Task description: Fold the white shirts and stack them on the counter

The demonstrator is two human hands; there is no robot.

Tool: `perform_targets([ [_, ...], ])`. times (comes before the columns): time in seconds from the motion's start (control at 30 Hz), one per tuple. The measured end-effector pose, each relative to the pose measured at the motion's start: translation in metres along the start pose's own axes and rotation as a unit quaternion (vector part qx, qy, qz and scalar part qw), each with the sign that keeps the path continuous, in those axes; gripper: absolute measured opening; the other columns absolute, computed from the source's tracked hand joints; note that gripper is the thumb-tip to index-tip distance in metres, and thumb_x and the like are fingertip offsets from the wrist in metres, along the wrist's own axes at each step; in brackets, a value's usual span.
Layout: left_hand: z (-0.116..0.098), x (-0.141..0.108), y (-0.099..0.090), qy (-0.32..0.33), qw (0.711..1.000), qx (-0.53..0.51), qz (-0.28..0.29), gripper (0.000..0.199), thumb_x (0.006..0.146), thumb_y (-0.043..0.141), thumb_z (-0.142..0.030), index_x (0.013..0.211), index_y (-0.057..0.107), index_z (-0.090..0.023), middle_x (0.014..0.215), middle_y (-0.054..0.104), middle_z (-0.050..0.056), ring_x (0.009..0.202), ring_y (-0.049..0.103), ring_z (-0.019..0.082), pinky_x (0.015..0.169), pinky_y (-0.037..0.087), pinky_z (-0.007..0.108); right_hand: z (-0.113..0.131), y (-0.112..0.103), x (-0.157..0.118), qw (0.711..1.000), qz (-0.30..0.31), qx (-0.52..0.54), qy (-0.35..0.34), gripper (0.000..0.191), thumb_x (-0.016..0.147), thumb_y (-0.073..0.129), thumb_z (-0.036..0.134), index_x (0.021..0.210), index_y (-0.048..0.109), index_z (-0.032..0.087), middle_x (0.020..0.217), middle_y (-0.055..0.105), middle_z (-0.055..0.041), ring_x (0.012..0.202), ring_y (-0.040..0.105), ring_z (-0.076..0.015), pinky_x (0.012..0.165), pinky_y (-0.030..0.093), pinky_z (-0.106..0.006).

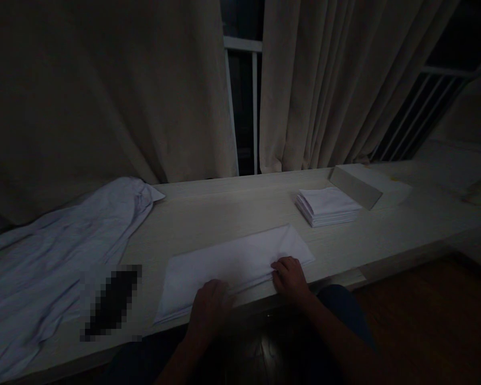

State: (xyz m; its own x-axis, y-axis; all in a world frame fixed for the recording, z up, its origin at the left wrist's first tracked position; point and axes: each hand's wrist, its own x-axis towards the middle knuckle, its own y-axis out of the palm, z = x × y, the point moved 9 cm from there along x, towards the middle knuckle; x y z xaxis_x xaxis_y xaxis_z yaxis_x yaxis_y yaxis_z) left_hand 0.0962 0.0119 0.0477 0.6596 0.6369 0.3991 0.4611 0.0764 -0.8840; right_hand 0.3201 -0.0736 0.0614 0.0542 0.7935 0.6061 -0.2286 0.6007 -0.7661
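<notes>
Evidently, folding is the step in hand. Beyond both hands hang heavy curtains [176, 96], and under the hands runs a long pale table [224, 211]. A rumpled loose cloth [76, 235] spreads well to the left of the left hand. The folded cloth [232, 256], a long strip, lies directly beneath the fingers, its near side by the table's front edge. Farther out and rightward of the right hand sits a white box [364, 184], with a neat folded stack [331, 203] just beside it, nearer the grip. The left hand [208, 307] rests at the strip's near side, blurred; the right hand [291, 278] touches the same side with curled fingers. Whether either pinches the fabric, I cannot tell. The next move probably calls for flat, even pressure and aligned edges before another fold.
</notes>
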Motion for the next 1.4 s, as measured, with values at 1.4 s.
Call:
perform_targets([
  [1.4,-0.007,0.032,-0.011,-0.102,0.994,0.041,-0.017,0.013,0.079,0.056,-0.020,0.083,0.068,-0.022,0.082,0.062,0.007,0.087,0.054,0.023,0.075,0.039,0.036,0.075,0.037,0.021,0.994,-0.018,0.024,-0.103,0.026,0.086,0.056,0.015,0.110,0.063,0.021,0.092,0.060,-0.0073,0.089,0.048,-0.0215,0.084,0.034,-0.040],
])
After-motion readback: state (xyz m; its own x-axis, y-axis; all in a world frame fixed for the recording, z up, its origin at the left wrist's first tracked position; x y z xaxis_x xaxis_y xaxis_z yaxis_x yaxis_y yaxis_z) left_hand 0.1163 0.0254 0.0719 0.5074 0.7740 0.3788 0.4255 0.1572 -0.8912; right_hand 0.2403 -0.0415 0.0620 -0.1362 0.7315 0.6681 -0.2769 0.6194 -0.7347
